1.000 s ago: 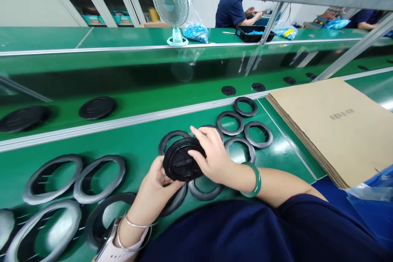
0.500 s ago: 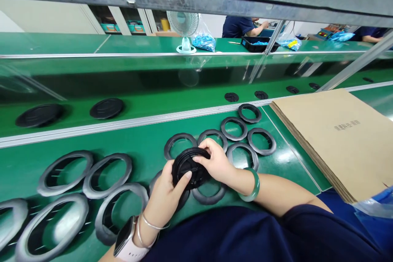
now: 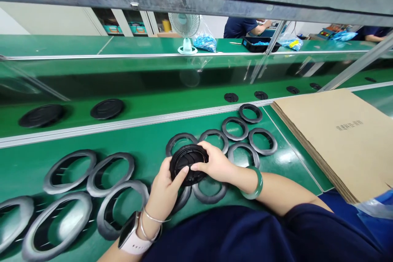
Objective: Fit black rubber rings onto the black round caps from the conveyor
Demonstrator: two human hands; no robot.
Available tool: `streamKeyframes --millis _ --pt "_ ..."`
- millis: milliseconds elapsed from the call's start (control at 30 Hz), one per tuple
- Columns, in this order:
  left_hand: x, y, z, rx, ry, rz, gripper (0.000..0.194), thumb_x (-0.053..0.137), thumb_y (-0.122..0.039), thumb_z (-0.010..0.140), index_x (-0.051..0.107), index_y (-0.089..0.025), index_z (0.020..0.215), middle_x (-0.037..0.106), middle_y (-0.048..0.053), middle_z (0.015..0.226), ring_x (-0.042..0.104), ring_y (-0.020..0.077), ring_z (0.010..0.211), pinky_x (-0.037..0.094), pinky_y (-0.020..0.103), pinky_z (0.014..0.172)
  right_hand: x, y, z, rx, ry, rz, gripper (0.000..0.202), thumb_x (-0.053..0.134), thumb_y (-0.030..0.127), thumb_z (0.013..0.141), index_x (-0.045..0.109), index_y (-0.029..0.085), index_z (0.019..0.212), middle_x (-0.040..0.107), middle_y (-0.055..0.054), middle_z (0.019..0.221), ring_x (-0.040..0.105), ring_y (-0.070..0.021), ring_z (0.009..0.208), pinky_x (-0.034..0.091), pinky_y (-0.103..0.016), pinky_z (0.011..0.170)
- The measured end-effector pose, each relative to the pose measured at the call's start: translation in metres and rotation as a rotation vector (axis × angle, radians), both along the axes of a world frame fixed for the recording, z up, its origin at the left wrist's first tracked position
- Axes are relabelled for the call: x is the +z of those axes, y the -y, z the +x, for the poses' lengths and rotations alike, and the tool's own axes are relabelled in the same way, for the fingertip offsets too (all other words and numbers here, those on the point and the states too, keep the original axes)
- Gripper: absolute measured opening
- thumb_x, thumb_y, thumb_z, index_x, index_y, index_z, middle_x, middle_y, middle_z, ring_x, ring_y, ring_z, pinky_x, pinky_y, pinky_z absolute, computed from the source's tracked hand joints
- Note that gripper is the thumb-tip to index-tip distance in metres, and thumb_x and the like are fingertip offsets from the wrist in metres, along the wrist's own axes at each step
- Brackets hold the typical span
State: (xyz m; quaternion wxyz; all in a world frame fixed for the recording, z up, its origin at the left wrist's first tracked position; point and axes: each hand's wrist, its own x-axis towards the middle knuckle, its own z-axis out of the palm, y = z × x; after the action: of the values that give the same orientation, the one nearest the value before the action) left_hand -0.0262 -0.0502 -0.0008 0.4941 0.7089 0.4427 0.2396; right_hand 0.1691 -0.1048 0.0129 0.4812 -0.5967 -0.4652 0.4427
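Observation:
A round black plastic disc (image 3: pixel 188 159) with a raised rim and a ribbed inner face is held between both hands above the green bench. My left hand (image 3: pixel 166 186) grips its left edge, thumb laid over the face. On the opposite side, my right hand (image 3: pixel 216 161) has its fingers behind the far right rim and its thumb pressed on the face. Beneath and behind the disc lie several grey-black rings, among them one ring (image 3: pixel 210 199) close under my right hand and another ring (image 3: pixel 181 136) just beyond the disc.
Larger-looking rings (image 3: pixel 57 223) are spread at the left. A flat cardboard stack (image 3: pixel 331 131) lies at the right. Black discs (image 3: pixel 107 108) rest along the green strip behind a metal rail (image 3: pixel 147 123). Farther back are a fan (image 3: pixel 185 28) and a person (image 3: pixel 239 28). A metal shelf (image 3: pixel 196 0) hangs overhead.
The disc has tilted so its inner face shows more fully. My right thumb has moved down and left on it, and my left thumb has shifted slightly up and left.

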Motion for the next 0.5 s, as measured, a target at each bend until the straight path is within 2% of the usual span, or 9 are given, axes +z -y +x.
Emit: streamKeyframes --millis 100,200,267,367,433,500 --pt "-0.002 0.003 0.001 0.002 -0.032 0.029 0.052 0.057 -0.065 0.091 0.053 -0.023 0.121 0.068 0.006 0.113 0.064 0.0279 0.107 0.048 0.043 0.096 -0.001 0.0 -0.002 -0.032 -0.003 -0.037 0.044 0.084 0.016 0.067 0.06 0.021 0.104 0.069 -0.001 0.102 0.065 -0.0246 0.099 0.049 -0.041 0.091" --pt "-0.001 -0.002 -0.001 -0.011 0.026 0.042 0.053 0.055 -0.062 0.094 0.052 -0.022 0.129 0.068 0.007 0.12 0.064 0.0275 0.111 0.051 0.042 0.098 0.003 -0.004 0.004 -0.043 -0.029 -0.008 0.042 0.087 0.022 0.064 0.062 0.02 0.098 0.068 0.001 0.096 0.064 -0.0235 0.094 0.049 -0.039 0.087" --pt "0.002 -0.011 -0.005 0.009 0.093 0.088 0.051 0.047 -0.056 0.099 0.05 -0.023 0.138 0.067 0.008 0.126 0.065 0.0262 0.113 0.052 0.042 0.101 0.007 -0.008 0.011 -0.112 -0.146 0.026 0.044 0.089 0.027 0.061 0.063 0.02 0.095 0.069 0.001 0.095 0.064 -0.023 0.093 0.05 -0.038 0.087" --pt "-0.002 -0.031 -0.013 0.017 0.013 0.338 0.044 0.039 -0.041 0.102 0.055 -0.024 0.139 0.059 0.01 0.141 0.056 0.027 0.13 0.043 0.049 0.115 0.014 -0.015 0.021 -0.255 -0.47 -0.016 0.053 0.092 0.031 0.058 0.061 0.018 0.099 0.071 -0.003 0.099 0.066 -0.0224 0.094 0.054 -0.036 0.086" --pt "-0.013 -0.042 -0.018 -0.052 -0.148 0.513 0.047 0.034 -0.027 0.098 0.061 -0.022 0.136 0.046 0.012 0.154 0.04 0.0291 0.145 0.032 0.055 0.122 0.017 -0.017 0.025 -0.303 -0.625 -0.086 0.055 0.092 0.034 0.059 0.061 0.017 0.101 0.072 -0.005 0.097 0.068 -0.022 0.088 0.058 -0.035 0.078" --pt "-0.028 -0.049 -0.02 -0.129 -0.272 0.593 0.056 0.027 -0.016 0.092 0.063 -0.018 0.135 0.04 0.014 0.158 0.032 0.0307 0.15 0.031 0.057 0.123 0.018 -0.016 0.027 -0.301 -0.696 -0.127 0.052 0.091 0.037 0.063 0.062 0.016 0.101 0.072 -0.007 0.094 0.069 -0.022 0.081 0.059 -0.034 0.07"
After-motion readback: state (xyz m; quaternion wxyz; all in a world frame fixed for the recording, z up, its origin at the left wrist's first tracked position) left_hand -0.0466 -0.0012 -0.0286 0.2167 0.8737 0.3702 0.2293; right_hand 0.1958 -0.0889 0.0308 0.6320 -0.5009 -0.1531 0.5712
